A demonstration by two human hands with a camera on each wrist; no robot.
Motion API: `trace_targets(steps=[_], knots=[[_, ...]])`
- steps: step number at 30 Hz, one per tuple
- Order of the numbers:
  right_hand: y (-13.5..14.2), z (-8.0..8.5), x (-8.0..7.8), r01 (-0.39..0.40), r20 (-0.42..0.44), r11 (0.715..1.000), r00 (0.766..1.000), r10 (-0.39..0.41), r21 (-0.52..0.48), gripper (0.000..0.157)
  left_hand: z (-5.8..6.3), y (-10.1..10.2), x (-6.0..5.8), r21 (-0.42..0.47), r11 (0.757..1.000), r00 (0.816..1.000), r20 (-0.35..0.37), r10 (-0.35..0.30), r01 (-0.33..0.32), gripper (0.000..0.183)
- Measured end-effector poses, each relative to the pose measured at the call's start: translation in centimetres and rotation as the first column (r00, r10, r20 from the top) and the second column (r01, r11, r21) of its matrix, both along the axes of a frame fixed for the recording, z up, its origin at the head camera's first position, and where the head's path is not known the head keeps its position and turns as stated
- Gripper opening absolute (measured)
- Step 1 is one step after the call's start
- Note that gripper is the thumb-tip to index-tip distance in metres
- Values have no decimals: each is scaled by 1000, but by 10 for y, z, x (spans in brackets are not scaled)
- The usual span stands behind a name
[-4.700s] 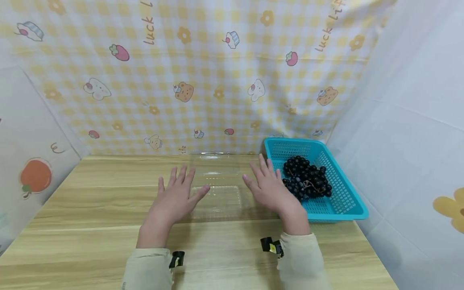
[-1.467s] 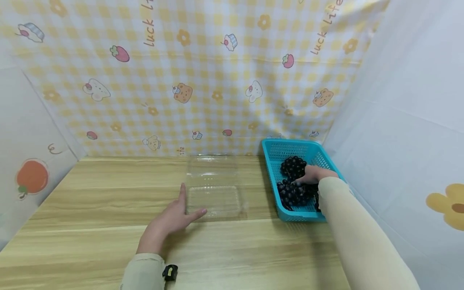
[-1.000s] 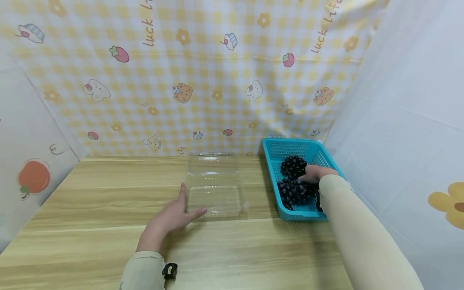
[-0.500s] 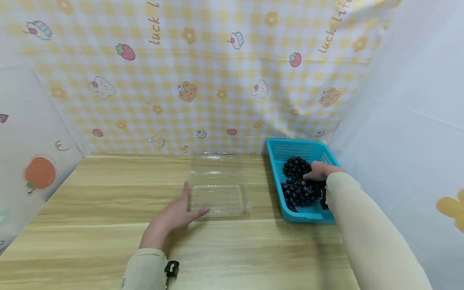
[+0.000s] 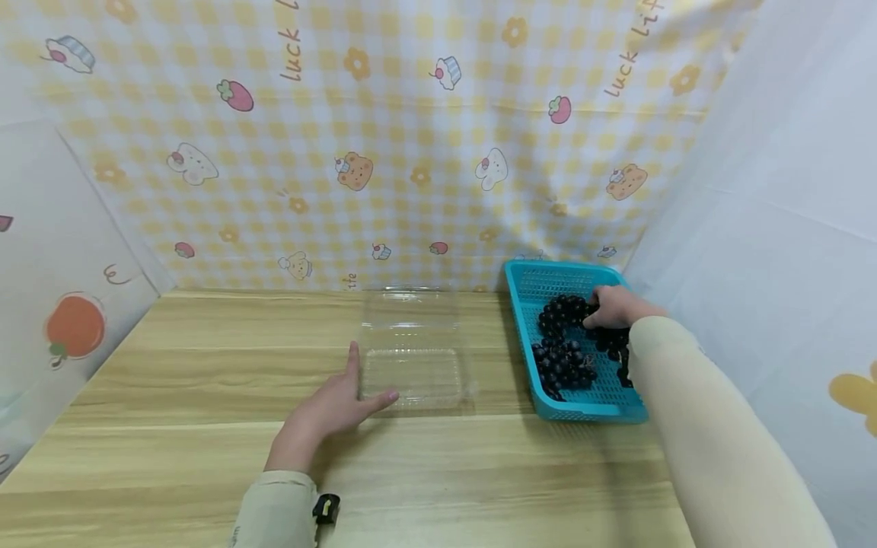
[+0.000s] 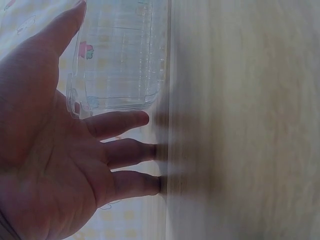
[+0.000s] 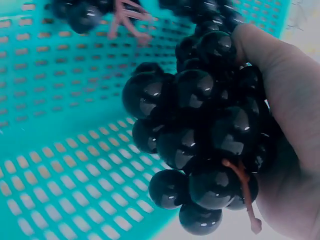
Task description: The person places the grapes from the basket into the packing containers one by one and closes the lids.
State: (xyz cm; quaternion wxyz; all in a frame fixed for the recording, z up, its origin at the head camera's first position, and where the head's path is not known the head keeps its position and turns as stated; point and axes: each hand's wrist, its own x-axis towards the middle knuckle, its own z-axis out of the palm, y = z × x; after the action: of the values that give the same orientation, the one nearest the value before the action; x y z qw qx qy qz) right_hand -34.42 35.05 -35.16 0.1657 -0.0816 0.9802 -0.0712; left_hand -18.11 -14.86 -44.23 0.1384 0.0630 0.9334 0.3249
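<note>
My right hand (image 5: pixel 614 307) grips a bunch of dark grapes (image 7: pixel 205 130) over the right part of a turquoise plastic basket (image 5: pixel 541 373). In the right wrist view the thumb curls over the bunch, and a brown stem pokes out below; the other fingers are hidden behind the grapes. More black grapes (image 5: pixel 565 365) lie in the basket, left of the hand. My left hand (image 5: pixel 329 411) is spread at the near left corner of a clear plastic clamshell box (image 5: pixel 411 377), its lid folded back. In the left wrist view thumb and forefinger bracket the box's corner, with the other fingertips down on the table.
The light wooden table (image 5: pixel 438 479) ends at a checked cloth backdrop (image 5: pixel 411 114) behind the box and basket. A white side wall (image 5: pixel 767 251) rises close to the basket's right side. Another wall (image 5: pixel 41 251) with printed fruit stands on the left.
Both hands hovered over the box at first. The left came down beside it; the right reached into the basket, took a grape bunch and has shifted it slightly up and right, away from the others.
</note>
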Motion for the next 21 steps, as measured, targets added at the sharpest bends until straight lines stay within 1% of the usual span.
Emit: trace_targets(steps=[3,8,13,17,21], knots=[[-4,16,0,-17,-30,1000,999,17,-20,41,1,1,0,0,1000,1000,4,6,-6,130],[-9,41,0,-44,-57,999,997,42,-30,31,0,2,1,-8,1000,1000,14,12,-12,130],[-14,68,4,-75,-116,997,990,74,-1,30,-1,4,1,-19,1000,1000,9,11,-10,130],[-18,90,8,-82,-168,996,982,85,25,33,0,4,1,-18,1000,1000,1,8,-8,131],[-23,107,13,-84,-191,996,978,87,27,35,0,4,1,-19,1000,1000,-7,6,-6,131]])
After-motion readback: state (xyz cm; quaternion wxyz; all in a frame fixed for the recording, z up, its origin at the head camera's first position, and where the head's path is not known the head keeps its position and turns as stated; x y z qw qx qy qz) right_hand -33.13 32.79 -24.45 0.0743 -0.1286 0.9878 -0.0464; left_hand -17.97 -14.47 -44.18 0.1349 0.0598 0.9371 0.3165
